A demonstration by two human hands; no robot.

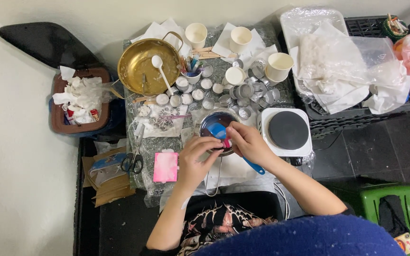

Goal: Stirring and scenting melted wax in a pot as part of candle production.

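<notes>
Scraping seems underway: right hand point(248, 142) grips the blue spatula point(224, 133), left hand point(196, 159) fingers pinch a small pink piece point(226, 142) over the small pan point(213, 124); steadiness needed next.

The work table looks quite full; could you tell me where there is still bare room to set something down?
Free patches: the white sheet beneath the right hand, and the hot plate. The strip from the gold pot to the paper cups is crowded with small tins. The left hand sits beside the pink square.
</notes>
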